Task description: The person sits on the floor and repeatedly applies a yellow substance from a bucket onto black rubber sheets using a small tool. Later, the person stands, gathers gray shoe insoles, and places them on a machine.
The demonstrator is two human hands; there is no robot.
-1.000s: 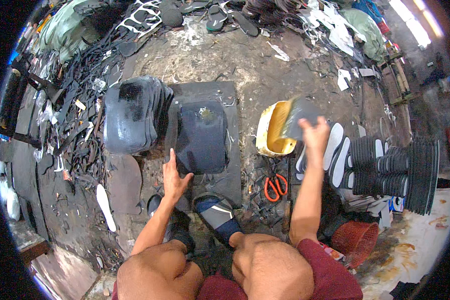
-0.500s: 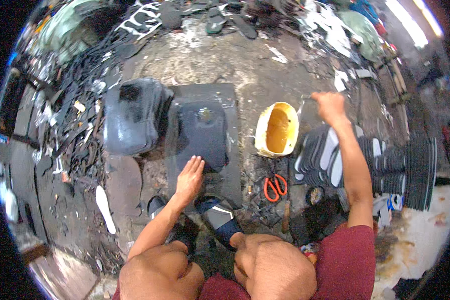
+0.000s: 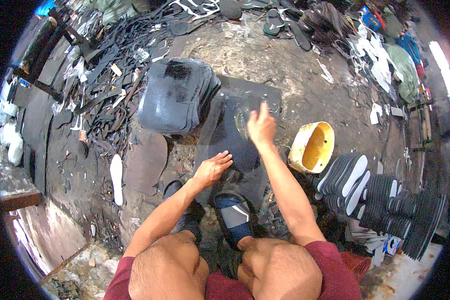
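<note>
A dark rubber sheet (image 3: pixel 235 135) lies flat on the floor, a wet patch near its far edge, beside stacked dark sheets.

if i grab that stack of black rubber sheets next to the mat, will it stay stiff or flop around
Probably floppy: the stack of black rubber sheets sags at its rounded edges, like thin flexible layers. Likely heavy together, since many sheets are piled. The layers may slide apart, as nothing visibly binds them.
</note>
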